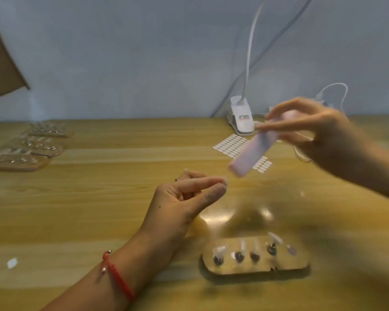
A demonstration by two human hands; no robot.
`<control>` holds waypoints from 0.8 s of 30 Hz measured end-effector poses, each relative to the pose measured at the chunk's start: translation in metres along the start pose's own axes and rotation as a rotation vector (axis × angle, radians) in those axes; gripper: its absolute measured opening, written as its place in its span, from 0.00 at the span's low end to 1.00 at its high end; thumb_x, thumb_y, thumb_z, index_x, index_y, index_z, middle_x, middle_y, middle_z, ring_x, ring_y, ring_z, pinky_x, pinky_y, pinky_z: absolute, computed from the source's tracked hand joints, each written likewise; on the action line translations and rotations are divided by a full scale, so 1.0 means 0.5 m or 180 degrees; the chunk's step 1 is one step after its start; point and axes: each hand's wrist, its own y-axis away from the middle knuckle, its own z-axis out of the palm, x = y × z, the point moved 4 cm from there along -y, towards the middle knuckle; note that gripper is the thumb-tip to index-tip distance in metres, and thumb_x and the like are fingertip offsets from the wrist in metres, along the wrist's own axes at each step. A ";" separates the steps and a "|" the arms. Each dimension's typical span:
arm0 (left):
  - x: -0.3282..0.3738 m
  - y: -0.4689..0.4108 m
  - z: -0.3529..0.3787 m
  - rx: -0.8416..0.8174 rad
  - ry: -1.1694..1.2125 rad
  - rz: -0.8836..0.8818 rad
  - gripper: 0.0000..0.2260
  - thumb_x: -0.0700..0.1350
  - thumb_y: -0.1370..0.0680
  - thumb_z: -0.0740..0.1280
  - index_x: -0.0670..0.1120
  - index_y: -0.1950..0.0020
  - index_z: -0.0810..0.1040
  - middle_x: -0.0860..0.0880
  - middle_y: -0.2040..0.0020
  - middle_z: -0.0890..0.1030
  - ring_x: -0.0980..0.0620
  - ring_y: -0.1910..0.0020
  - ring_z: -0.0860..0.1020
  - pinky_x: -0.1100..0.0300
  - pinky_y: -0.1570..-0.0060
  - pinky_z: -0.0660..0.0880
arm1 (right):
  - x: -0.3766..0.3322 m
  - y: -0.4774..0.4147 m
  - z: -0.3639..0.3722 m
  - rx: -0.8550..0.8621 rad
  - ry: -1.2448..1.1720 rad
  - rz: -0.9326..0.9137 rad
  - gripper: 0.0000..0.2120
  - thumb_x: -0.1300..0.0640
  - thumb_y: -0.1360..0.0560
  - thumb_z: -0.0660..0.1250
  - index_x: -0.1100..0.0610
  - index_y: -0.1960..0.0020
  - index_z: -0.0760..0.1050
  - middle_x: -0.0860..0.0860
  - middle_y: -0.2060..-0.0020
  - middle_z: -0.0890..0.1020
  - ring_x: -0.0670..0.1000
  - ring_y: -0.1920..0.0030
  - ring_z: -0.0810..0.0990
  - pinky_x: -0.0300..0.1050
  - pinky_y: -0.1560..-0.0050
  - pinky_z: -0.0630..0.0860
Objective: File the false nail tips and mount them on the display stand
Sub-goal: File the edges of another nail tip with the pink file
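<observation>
We judge filing midway: left hand (184, 198) fingers pinch a nail tip (225, 181), right hand (319, 131) fingers grip the file (248, 153) just beside it; stand (256, 269) on worktop (99, 198) looks part filled, blurry

No writing could be read anywhere. The only printed thing was a small label (244, 118) on the white lamp clip (239, 129), right of centre in the frame's upper half. Its dark print above a red stripe was too blurred to make out.
</observation>
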 end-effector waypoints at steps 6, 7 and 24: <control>0.000 -0.001 -0.009 0.0009 0.0049 -0.0225 0.14 0.53 0.40 0.75 0.54 0.56 0.86 0.60 0.57 0.83 0.66 0.58 0.79 0.75 0.62 0.73 | 0.048 0.049 -0.023 0.0347 0.0097 0.0318 0.17 0.65 0.24 0.65 0.47 0.41 0.77 0.54 0.44 0.77 0.53 0.44 0.76 0.32 0.43 0.67; -0.002 -0.002 -0.010 0.0060 0.0017 -0.0247 0.14 0.54 0.40 0.75 0.54 0.56 0.86 0.59 0.60 0.83 0.65 0.61 0.79 0.74 0.64 0.72 | 0.024 0.059 -0.008 0.0343 0.0015 0.0186 0.16 0.62 0.24 0.64 0.47 0.41 0.77 0.53 0.43 0.77 0.52 0.43 0.76 0.36 0.41 0.69; -0.007 0.002 0.005 -0.0442 0.0135 -0.0475 0.13 0.53 0.41 0.75 0.53 0.59 0.86 0.52 0.61 0.86 0.60 0.62 0.81 0.69 0.64 0.75 | -0.079 0.061 0.016 0.0685 0.0362 -0.0795 0.14 0.62 0.24 0.62 0.53 0.40 0.74 0.58 0.41 0.75 0.59 0.36 0.72 0.46 0.32 0.69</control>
